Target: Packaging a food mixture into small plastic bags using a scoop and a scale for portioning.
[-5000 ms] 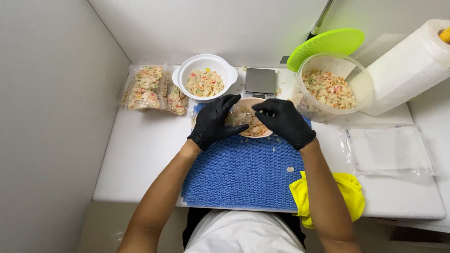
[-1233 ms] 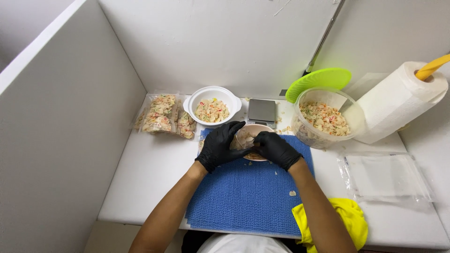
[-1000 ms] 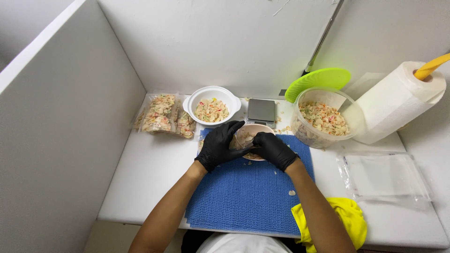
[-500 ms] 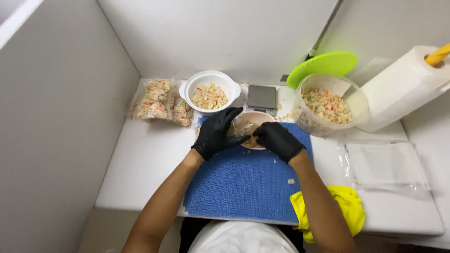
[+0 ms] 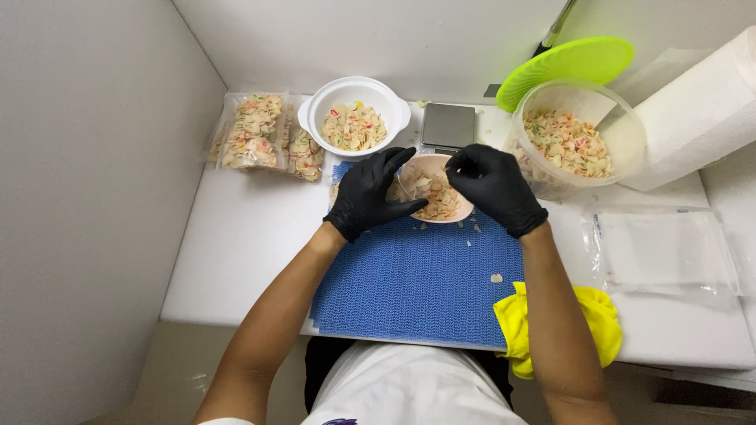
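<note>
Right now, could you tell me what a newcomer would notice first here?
Two black-gloved hands, left hand and right hand, meet over a small bowl of pale chips at the far edge of a blue mat. Behind stand a white bowl and a clear tub of colourful chips, with a bright green lid leaning behind the tub.

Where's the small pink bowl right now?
In the head view, the small pink bowl sits between both hands at the blue mat's far edge, just before the scale.

Bright, even light is falling from overhead; soft shadows are pooling under the forearms; the white table is glaring mildly; edges are bowing from a wide lens; focus is staying sharp throughout.
</note>
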